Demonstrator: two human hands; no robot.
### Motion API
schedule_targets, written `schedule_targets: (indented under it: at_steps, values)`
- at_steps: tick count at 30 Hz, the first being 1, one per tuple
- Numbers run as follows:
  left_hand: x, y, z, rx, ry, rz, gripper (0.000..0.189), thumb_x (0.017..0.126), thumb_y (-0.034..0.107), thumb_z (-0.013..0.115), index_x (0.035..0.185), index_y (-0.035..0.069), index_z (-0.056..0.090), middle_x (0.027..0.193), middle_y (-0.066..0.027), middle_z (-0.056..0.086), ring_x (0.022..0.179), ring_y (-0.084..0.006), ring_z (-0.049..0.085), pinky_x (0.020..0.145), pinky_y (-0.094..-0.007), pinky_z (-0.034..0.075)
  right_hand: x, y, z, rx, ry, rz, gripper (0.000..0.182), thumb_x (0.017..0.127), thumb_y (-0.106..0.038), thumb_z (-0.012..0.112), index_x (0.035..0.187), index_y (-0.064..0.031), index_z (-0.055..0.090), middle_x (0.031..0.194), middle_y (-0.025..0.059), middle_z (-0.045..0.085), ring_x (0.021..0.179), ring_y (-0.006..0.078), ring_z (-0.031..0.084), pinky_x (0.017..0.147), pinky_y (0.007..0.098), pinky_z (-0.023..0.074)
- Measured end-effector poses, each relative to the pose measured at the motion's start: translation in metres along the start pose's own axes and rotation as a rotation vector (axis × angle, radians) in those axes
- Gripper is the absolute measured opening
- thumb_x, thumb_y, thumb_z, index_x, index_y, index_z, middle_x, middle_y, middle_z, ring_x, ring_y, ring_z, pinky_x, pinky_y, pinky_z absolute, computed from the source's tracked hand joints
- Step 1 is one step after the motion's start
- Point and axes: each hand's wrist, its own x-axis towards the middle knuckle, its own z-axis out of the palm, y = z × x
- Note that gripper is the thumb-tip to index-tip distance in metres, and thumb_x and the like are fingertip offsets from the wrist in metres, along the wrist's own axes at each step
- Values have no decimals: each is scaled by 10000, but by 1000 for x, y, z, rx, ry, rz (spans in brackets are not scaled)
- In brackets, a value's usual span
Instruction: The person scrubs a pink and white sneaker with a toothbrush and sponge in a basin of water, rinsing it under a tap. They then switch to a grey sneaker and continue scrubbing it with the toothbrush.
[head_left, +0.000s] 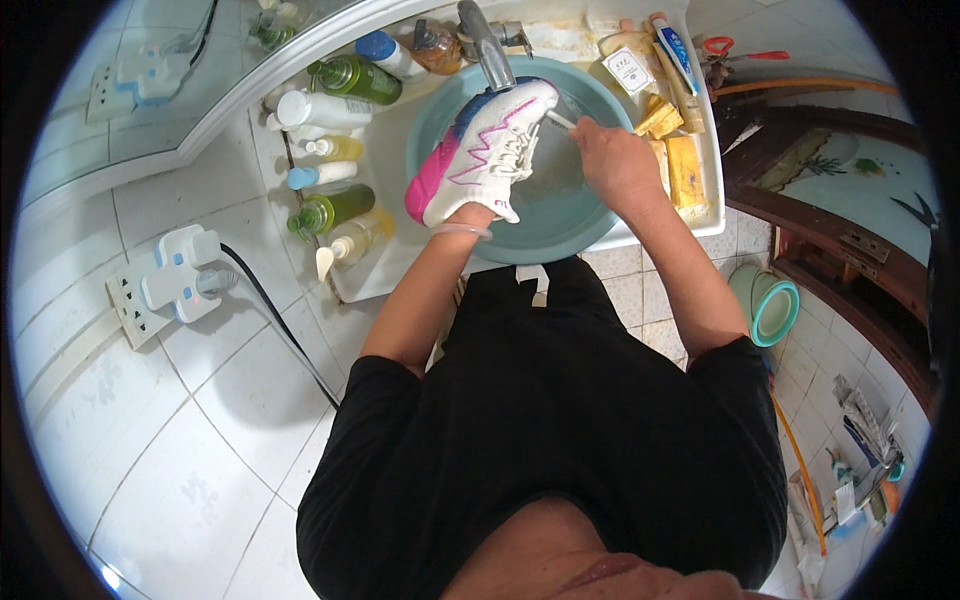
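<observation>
My left hand (477, 214) is pushed into a knit sneaker (484, 154), holding it up over a blue-green plastic basin (600, 214); the fingers are hidden inside. White covers most of the upper, with a pink heel, a blue section, pink zigzag stitching and white laces. In my right hand (619, 161) is a slim white brush (561, 120), its head against or very near the sneaker's toe end. Cloudy water (559, 176) lies in the basin. A metal faucet (487, 45) reaches over the sneaker.
Several bottles (337, 154) line the left side of the white washbasin (375, 281). Yellow soap bars (682, 171), a small box (628, 70) and a toothpaste tube (675, 52) lie along its right side. A plug adapter (180, 274) with a cord sits on the left wall.
</observation>
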Motion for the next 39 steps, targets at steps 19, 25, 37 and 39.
schedule_targets:
  at_steps: [19,25,37,39]
  values:
    - [-1,-1,1,14,-2,11,424,959,153,323,1374,68,328,1357,-79,409,1233,-147,404,1044,-271,319,1,-3,-11,28,65,36,265,938,-296,406,905,-68,536,733,210,621,704,414,605,631,504,485]
    - [2,-2,0,20,2,23,427,959,153,320,1378,69,323,1363,-80,404,1239,-149,400,1047,-272,316,1,2,-5,53,48,47,282,939,-307,413,889,-62,543,722,209,617,696,415,601,627,504,477]
    - [1,-6,3,31,6,34,433,959,151,316,1384,70,314,1377,-82,394,1251,-152,392,1054,-274,309,-9,13,-32,299,89,-35,221,941,-256,444,962,-55,534,775,232,602,767,404,588,663,466,458]
    - [1,-5,5,31,1,37,434,959,151,315,1386,70,313,1379,-82,392,1252,-152,390,1055,-274,308,-7,21,-30,342,108,-78,200,939,-234,453,984,-51,521,764,226,601,763,403,586,657,460,454]
